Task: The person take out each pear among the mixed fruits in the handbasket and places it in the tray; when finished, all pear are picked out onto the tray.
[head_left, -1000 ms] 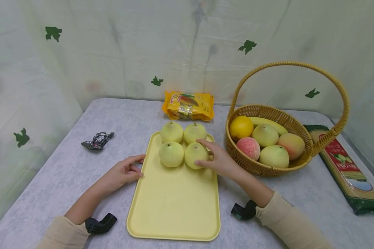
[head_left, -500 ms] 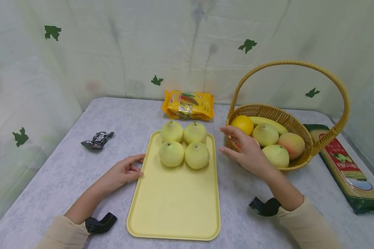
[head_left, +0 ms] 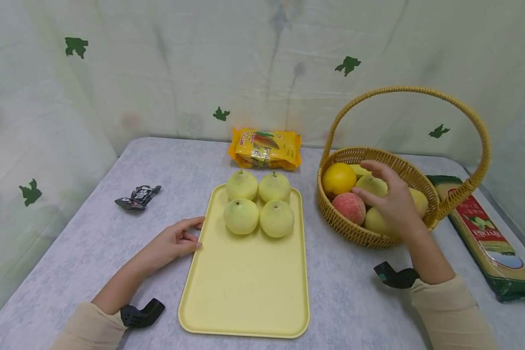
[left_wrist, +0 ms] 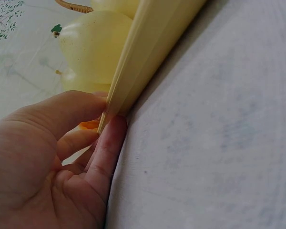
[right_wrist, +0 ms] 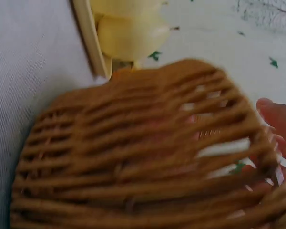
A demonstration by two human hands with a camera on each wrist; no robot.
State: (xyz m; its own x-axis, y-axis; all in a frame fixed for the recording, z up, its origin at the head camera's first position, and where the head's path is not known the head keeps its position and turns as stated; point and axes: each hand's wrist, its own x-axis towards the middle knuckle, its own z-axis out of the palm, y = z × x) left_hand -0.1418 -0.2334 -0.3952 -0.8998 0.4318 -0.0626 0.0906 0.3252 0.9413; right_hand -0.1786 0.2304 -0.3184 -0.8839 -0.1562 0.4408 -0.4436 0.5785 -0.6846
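My left hand (head_left: 170, 245) pinches the left rim of a yellow tray (head_left: 245, 291); in the left wrist view, the thumb and fingers (left_wrist: 112, 136) lie on either side of that rim. Several round yellow-green pears (head_left: 240, 217) stand grouped at the tray's far end. Over the wicker basket (head_left: 347, 231) hovers my right hand (head_left: 391, 201), thumb and fingers spread around a pear (head_left: 371, 184) inside; I cannot tell whether they touch it. A peach (head_left: 349, 208), an orange (head_left: 339, 180) and other fruit, partly hidden by the hand, share the basket.
Above the basket arches a tall handle (head_left: 411, 89). To its right lies a long green-and-red packet (head_left: 485, 233). An orange-yellow snack packet (head_left: 266, 148) sits behind the tray. A small black wrapped item (head_left: 139, 197) rests at the left.
My right hand has let go of the front right pear on the tray and moved right, over the basket. The left hand has stayed at the tray's rim.
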